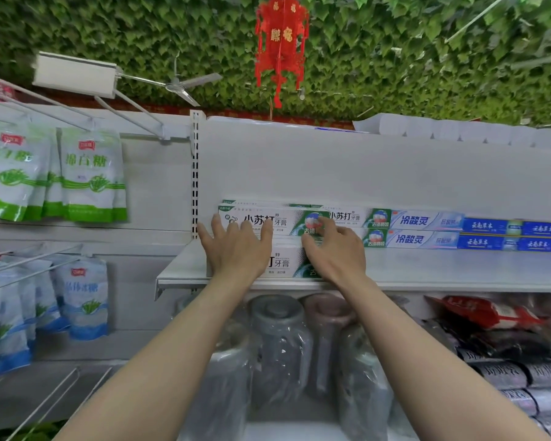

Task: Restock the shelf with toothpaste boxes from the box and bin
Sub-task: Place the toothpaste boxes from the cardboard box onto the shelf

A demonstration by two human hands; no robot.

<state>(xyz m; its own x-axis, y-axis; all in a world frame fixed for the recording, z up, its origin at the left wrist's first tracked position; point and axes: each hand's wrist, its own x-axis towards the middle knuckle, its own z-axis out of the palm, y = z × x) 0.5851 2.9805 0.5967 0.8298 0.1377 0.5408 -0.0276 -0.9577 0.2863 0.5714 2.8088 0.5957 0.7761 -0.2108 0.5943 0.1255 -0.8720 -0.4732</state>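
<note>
A stack of white-and-green toothpaste boxes (287, 219) stands at the left end of the white shelf (442, 268). My left hand (236, 246) lies flat against the front of the stack, fingers straight and spread. My right hand (334, 246) presses on the stack's right end, fingers slightly bent over the green part of the upper box. A lower box (282, 264) of the same kind shows between my wrists. To the right, more white-and-green boxes (360, 218), pale blue boxes (423, 230) and dark blue boxes (516, 235) stand in stacked rows. The supply box and bin are out of view.
Green-and-white bags (89, 176) and blue-and-white bags (80, 300) hang on hooks at the left. Below the shelf stand plastic-wrapped jugs (277, 342) and dark packaged goods (506, 354). A red lantern (280, 43) hangs from the leafy ceiling. A perforated upright (194, 173) borders the shelf's left side.
</note>
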